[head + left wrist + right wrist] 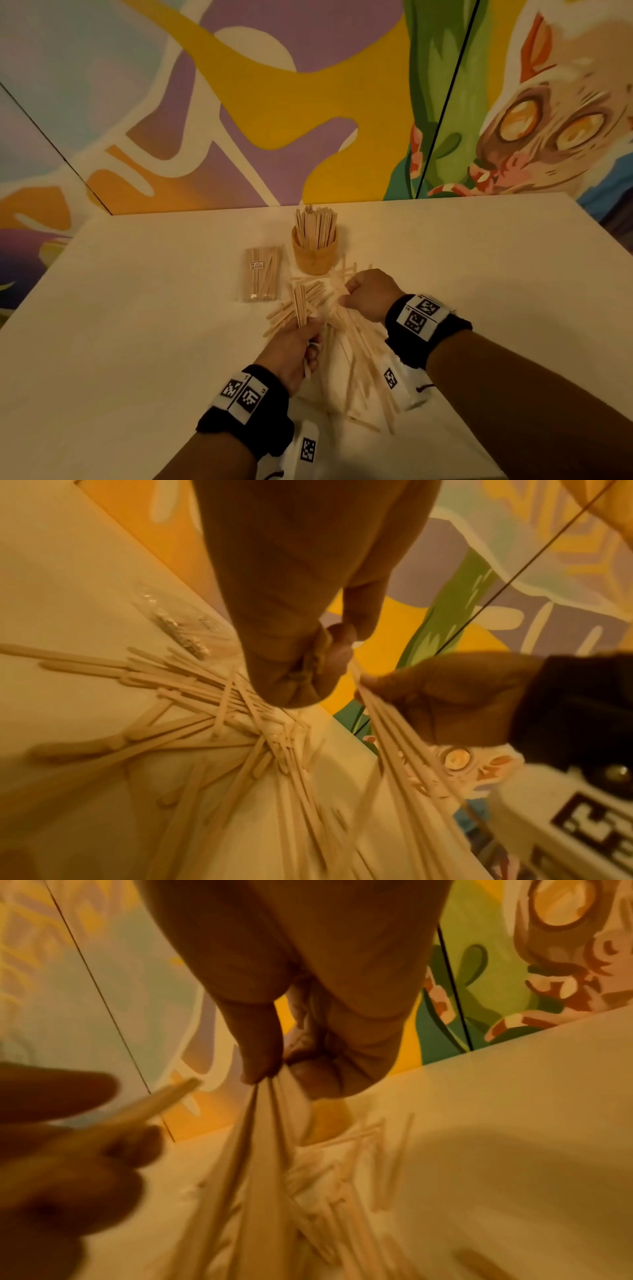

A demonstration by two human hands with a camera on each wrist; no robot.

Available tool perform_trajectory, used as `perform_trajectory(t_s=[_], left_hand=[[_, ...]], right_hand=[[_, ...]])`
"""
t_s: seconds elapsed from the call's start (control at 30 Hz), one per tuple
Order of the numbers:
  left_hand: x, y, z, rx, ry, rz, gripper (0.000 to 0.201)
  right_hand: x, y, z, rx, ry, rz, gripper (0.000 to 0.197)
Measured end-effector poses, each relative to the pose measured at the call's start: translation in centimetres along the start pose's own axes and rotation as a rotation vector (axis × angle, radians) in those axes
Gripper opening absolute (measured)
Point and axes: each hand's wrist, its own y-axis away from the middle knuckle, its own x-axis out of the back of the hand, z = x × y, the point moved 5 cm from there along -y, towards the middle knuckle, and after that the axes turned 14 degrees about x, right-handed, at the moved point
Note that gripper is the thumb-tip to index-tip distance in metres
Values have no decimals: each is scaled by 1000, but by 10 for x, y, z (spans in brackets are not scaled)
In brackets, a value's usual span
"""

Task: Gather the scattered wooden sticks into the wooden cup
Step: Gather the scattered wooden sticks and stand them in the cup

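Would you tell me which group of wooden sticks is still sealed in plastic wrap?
The flat packet of sticks left of the wooden cup: it alone has clear wrap and a label.

We see light tan sticks [346, 329] on a creamy white table [137, 308]. The cup [314, 255] is golden brown. Our wrist bands [426, 329] are black, with white tags that have black square patterns. The wall [274, 102] is painted purple, yellow, green, orange and blue.
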Motion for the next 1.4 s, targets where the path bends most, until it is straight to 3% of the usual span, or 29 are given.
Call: perform_trajectory(t_s=[0.03,0.13,0.23,0.43,0.6,0.73,0.83,0.9,0.97,1.03,1.1,1.27,1.4], left_hand=[[-6,1,4,-24,-13,-26,13],[-28,9,15,-77,24,-222,27],[-42,13,25,-100,106,-336,29],[-51,6,47,-193,-12,-305,28],[-55,4,60,-163,-13,-303,27],[-54,-2,67,-135,-84,-211,14],[-46,-5,86,-213,-66,-52,27],[-36,-4,105,-312,5,53,36],[-29,6,126,-462,119,116,37],[-28,20,145,-602,230,151,35],[-30,32,158,-718,269,165,31],[-36,44,168,-875,235,132,28],[-39,38,165,-835,183,94,29]], right_hand=[[0,1,-7,20,-131,25,14],[-5,0,-23,41,-485,70,16],[1,-4,-30,74,-552,147,16],[17,-7,-31,78,-530,256,17],[27,-13,-29,68,-498,301,21],[34,-19,-29,79,-441,295,22],[38,-25,-31,88,-397,319,21],[32,-23,-30,6,-472,216,40],[13,-11,-32,-179,-777,-20,59],[-3,1,-38,-294,-1064,-225,68],[-11,5,-47,-304,-1240,-329,68],[-16,-13,-54,-331,-1368,-288,58],[-10,-24,-63,-263,-1506,-193,40]])
